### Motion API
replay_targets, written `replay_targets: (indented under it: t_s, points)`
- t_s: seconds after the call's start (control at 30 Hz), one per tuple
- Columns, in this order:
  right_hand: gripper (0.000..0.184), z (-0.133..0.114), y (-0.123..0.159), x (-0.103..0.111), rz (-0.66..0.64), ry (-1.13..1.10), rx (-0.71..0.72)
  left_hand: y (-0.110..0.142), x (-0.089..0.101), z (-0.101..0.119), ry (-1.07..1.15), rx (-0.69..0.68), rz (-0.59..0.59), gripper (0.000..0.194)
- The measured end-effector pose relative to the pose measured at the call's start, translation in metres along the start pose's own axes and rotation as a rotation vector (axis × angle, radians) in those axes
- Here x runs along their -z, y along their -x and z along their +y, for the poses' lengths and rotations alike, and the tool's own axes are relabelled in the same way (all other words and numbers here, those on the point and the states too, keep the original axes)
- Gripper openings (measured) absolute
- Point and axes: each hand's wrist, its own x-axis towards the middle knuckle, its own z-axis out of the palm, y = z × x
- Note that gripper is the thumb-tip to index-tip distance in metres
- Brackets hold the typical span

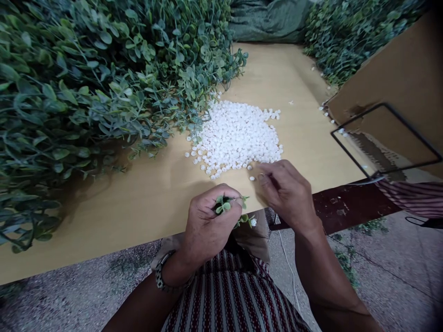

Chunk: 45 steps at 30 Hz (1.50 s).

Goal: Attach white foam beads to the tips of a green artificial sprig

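My left hand (209,223) is closed around a green leafy sprig (222,206) at the table's front edge. Small leaves poke out between the thumb and fingers and below the hand. A small white flower-like piece (254,222) shows at the sprig's lower end. My right hand (289,191) is at the near right edge of a heap of small white pieces (240,133), its thumb and forefinger drawn together. Whatever lies between those fingertips is too small to make out. One loose white piece (252,178) lies just left of them.
A large mass of green artificial foliage (104,78) covers the table's left side. More foliage (356,37) stands at the back right, near a green cloth (270,20). At right are a torn cardboard sheet (391,83) and a black wire frame (411,122). The tan tabletop (138,207) ends before my lap.
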Motion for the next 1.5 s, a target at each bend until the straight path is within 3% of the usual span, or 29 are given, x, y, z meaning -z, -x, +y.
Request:
replay_targets:
  t_s: [0.1, 0.2, 0.33, 0.6, 0.9, 1.5]
  points:
    - [0.012, -0.009, 0.003, 0.004, 0.079, -0.384, -0.214, 0.000, 0.000, -0.001, 0.020, 0.024, 0.005, 0.012]
    - [0.004, -0.022, 0.006, 0.001, 0.072, -0.717, -0.296, 0.000, 0.000, -0.002, 0.026, 0.054, 0.003, 0.010]
    - [0.011, -0.035, 0.008, -0.008, 0.059, -0.883, -0.369, 0.000, -0.002, -0.001, 0.014, 0.072, 0.004, 0.010]
    - [0.007, -0.039, 0.013, -0.017, 0.131, -0.990, -0.376, 0.002, -0.005, 0.004, -0.046, 0.048, 0.076, 0.007]
    - [0.007, -0.042, 0.016, -0.022, 0.168, -0.927, -0.374, 0.002, -0.011, 0.002, -0.038, 0.045, 0.203, 0.008]
    - [0.007, -0.048, 0.017, -0.024, 0.180, -0.989, -0.428, 0.011, -0.015, -0.019, -0.238, -0.363, 0.311, 0.012]
